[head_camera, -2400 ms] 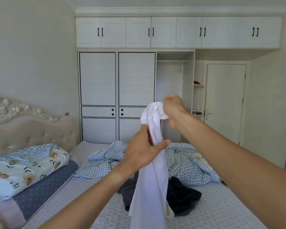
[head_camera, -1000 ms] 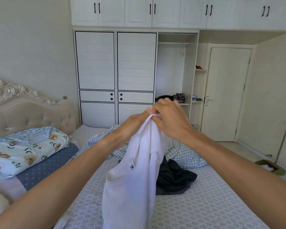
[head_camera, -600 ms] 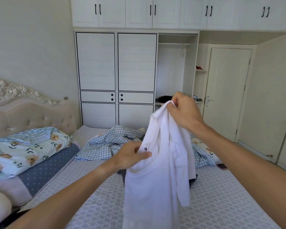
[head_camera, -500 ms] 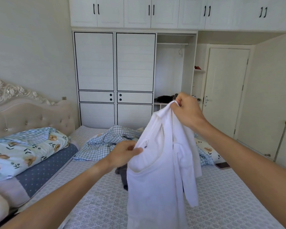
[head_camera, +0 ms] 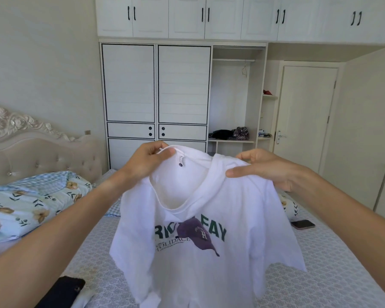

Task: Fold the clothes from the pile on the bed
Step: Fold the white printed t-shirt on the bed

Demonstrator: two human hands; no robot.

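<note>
Two hands: both up at the shoulders of one white t-shirt (head_camera: 200, 218), held in the air over the bed (head_camera: 320, 274).
Left hand (head_camera: 146, 162): pinching the fabric at the collar and shoulder seam, thumb on the near side.
Right hand (head_camera: 265, 166): thumb pressed on the other shoulder, fingers curled behind the cloth, pinching it.
Shirt position: hanging free in front, printed chest side facing the camera, sleeves drooping, hem out of frame below.
Why held so: grip at both shoulders lets the shirt hang open and flat, likely to square it up for laying down.
Step judged: spreading the garment, fold itself not yet begun.
Pile: not visible here, probably hidden behind the shirt.
Bed extras: floral quilt (head_camera: 27, 203) at left near the headboard (head_camera: 42, 152); phone (head_camera: 302, 224) on the cover at right; dark object (head_camera: 62, 292) at lower left, identity unclear.
Background: wardrobe (head_camera: 156, 90) with an open bay, closed door (head_camera: 307, 121) at right.
Risk: a sleeve could tuck under when lowered.
</note>
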